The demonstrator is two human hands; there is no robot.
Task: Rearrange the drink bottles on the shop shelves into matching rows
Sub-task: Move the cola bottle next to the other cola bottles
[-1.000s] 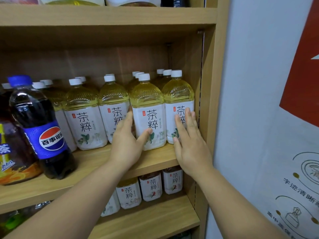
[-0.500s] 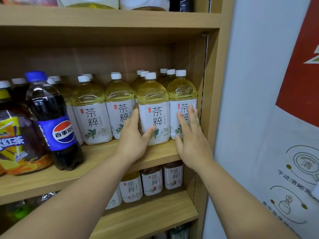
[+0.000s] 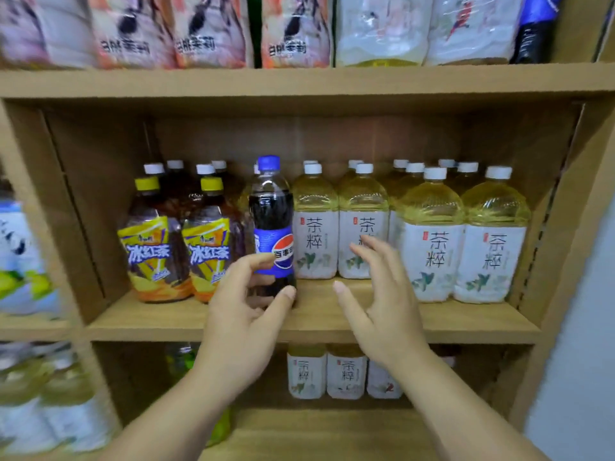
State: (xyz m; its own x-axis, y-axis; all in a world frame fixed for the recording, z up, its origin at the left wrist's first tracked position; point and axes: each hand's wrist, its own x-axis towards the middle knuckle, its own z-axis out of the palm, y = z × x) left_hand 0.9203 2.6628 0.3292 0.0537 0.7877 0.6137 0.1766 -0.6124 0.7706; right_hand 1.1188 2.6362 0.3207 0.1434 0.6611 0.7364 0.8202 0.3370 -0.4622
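2 spread hands: my left hand [image 3: 246,314] cups the dark blue-capped plastic cola bottle [image 3: 273,227] unclosed; my right hand [image 3: 382,294], at 3 o'clock, could topple pale tea bottles [image 3: 362,224].

Head camera — close, facing the middle shelf [image 3: 309,322] straight on.

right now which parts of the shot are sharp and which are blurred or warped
Head view: the middle shelf is fairly sharp, with the cola bottle label and the green tea bottles readable; both hands are slightly soft; the top-shelf packs and far-left bottles smear with motion blur; the wide lens bows the shelf boards; lighting is even, with no strong glare.
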